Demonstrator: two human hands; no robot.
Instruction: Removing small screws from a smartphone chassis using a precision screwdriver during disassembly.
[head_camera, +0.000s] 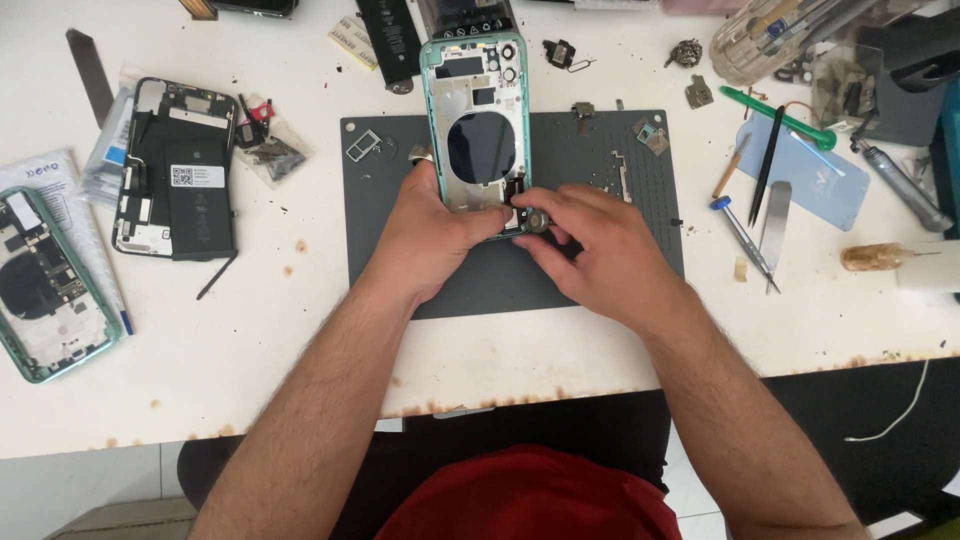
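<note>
A green phone housing (478, 110) lies opened, inside up, on a dark grey work mat (600, 150). My left hand (430, 235) grips the housing's lower left edge, thumb across its bottom. At the housing's bottom right corner my right hand (590, 245) pinches a small round dark part (538, 221) between its fingertips. The lower end of the housing is hidden under both hands.
A black opened phone with its battery (178, 170) and a second green housing (45, 285) lie left. A loose battery (388, 38) lies at the top. Screwdrivers (742, 235), a black spudger (766, 165), a metal blade (774, 225) and a blue card (805, 175) sit right. Small parts dot the mat.
</note>
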